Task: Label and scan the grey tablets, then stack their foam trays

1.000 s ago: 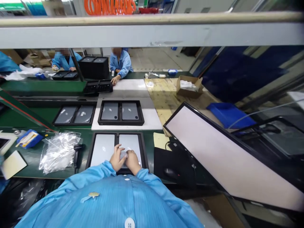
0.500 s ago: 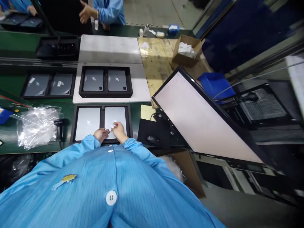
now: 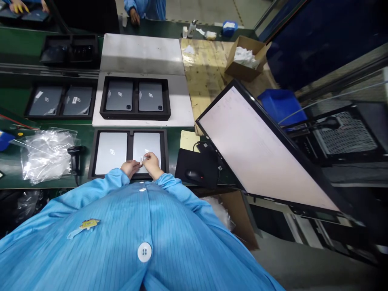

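Note:
Just above the lower part of the right silver tablet (image 3: 147, 142), both of my hands meet at a small white label (image 3: 141, 160). My right hand (image 3: 152, 165) pinches it between thumb and fingers. The fingers of my left hand (image 3: 129, 167) are closed together, their tips at the label's lower left edge. The left silver tablet (image 3: 111, 151) lies face down beside it, its logo showing. Both tablets sit in separate compartments of a black tray (image 3: 130, 139) in front of my body.
Beyond it, another black tray (image 3: 135, 115) holds two dark tablets. Left are a barcode scanner (image 3: 75, 161), clear plastic bags (image 3: 45, 155) and a tray with labelled tablets (image 3: 45, 106). Right are a mouse (image 3: 193, 175), a tilted monitor (image 3: 260, 149) and a cardboard box (image 3: 245, 72). Co-workers sit opposite.
The label between my hands now shows more plainly, and my fingertips have come closer together. The view has shifted slightly. Across the bench, a co-worker's hand has lowered from the black panel.

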Action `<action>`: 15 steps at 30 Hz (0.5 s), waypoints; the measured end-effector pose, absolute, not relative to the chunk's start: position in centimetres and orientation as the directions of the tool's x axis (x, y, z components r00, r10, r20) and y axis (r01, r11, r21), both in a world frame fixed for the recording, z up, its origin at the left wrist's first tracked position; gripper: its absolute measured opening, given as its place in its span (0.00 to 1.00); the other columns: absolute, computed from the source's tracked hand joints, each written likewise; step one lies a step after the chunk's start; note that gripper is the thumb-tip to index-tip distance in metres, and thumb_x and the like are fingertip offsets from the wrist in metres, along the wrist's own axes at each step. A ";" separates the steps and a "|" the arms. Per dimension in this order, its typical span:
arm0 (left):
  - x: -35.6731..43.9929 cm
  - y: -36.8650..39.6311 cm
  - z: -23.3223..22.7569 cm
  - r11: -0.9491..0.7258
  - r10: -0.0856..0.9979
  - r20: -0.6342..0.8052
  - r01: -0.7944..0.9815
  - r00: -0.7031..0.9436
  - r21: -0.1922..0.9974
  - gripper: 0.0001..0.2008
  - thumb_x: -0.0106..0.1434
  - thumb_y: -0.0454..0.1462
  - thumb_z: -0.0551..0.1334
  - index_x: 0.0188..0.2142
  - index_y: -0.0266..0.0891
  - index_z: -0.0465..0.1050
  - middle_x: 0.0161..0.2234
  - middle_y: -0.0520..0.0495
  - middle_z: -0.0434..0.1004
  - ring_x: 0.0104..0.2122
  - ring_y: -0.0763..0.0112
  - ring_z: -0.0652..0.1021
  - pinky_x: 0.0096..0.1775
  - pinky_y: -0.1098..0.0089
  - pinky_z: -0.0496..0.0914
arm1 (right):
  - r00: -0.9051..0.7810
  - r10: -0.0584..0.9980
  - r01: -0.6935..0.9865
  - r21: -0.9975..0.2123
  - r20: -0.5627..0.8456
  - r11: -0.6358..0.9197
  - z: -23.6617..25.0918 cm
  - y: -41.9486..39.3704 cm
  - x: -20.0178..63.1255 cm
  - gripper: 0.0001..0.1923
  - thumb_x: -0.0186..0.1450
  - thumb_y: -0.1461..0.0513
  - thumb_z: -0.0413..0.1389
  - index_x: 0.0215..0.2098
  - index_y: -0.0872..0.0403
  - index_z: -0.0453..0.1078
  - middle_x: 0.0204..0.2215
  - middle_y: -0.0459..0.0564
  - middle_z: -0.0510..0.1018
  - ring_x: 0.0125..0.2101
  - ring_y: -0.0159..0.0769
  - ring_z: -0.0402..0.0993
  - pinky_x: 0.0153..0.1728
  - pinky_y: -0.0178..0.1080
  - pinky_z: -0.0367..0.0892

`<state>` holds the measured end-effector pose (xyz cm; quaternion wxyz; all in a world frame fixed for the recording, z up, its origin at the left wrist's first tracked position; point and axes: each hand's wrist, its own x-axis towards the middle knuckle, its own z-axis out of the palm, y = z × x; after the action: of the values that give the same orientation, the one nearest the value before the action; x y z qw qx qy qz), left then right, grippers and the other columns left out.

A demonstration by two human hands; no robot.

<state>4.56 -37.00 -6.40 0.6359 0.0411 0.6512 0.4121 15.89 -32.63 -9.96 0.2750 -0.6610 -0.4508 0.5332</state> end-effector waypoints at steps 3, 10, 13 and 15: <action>4.9 -36.9 -6.4 0.671 0.587 -0.791 -0.444 -0.173 0.594 0.08 0.59 0.29 0.67 0.33 0.36 0.69 0.33 0.44 0.79 0.38 0.65 0.83 0.42 0.70 0.73 | 0.019 0.871 0.214 -0.849 -0.491 -0.484 -9.6 -32.9 16.1 0.17 0.47 0.69 0.53 0.36 0.53 0.67 0.32 0.43 0.73 0.35 0.32 0.73 0.37 0.30 0.70; 5.7 -36.2 -6.6 0.619 0.672 -0.698 -0.329 -0.249 0.713 0.17 0.56 0.27 0.71 0.40 0.39 0.66 0.27 0.52 0.76 0.27 0.72 0.78 0.34 0.73 0.72 | -0.003 0.832 -0.111 -0.827 -0.555 -0.552 -8.3 -33.5 18.0 0.14 0.50 0.63 0.60 0.36 0.53 0.67 0.30 0.43 0.75 0.33 0.32 0.76 0.37 0.33 0.73; 6.2 -35.8 -6.9 0.585 0.763 -0.617 -0.197 -0.192 0.786 0.21 0.52 0.29 0.73 0.41 0.39 0.67 0.25 0.53 0.75 0.26 0.70 0.78 0.34 0.72 0.72 | -0.089 0.798 -0.089 -0.793 -0.596 -0.603 -7.8 -33.5 19.9 0.11 0.53 0.58 0.62 0.32 0.54 0.69 0.24 0.43 0.74 0.27 0.33 0.74 0.30 0.34 0.72; 6.7 -35.3 -7.2 0.518 0.848 -0.517 -0.019 -0.121 0.855 0.20 0.52 0.31 0.74 0.41 0.40 0.68 0.26 0.51 0.76 0.29 0.66 0.79 0.38 0.68 0.74 | -0.028 0.828 0.029 -0.828 -0.560 -0.559 -7.4 -33.3 21.5 0.10 0.54 0.57 0.62 0.28 0.53 0.69 0.21 0.43 0.73 0.25 0.34 0.74 0.28 0.34 0.70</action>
<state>6.71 -35.30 -7.15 0.5812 0.3192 0.6492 0.3726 21.46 -33.26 -7.36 0.3178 -0.6205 -0.3454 0.6283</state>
